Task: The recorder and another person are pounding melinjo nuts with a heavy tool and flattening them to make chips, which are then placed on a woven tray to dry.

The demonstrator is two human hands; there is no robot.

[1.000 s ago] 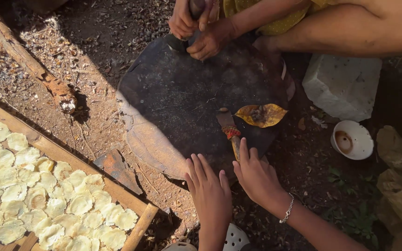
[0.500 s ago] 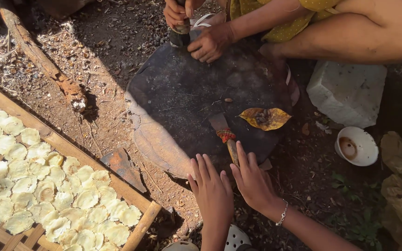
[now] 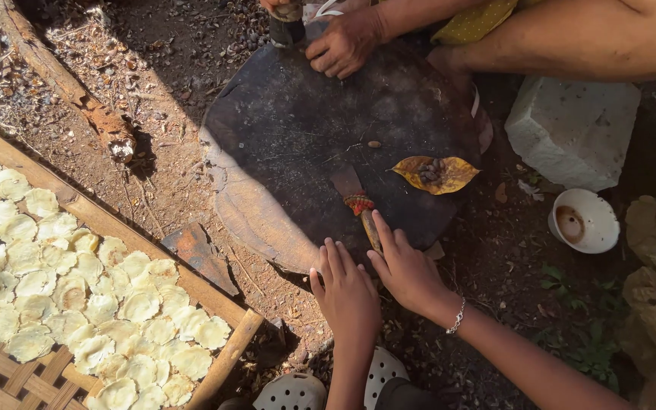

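Knife (image 3: 362, 209) under right hand (image 3: 406, 272)

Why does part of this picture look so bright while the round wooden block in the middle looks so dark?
Head view: hard sun falls on the left, nearly washing out the pale slices on the woven tray, while shade covers the dark round block; sun catches the left hand, the right hand, the yellow leaf and the white bowl; the focus looks sharp throughout.
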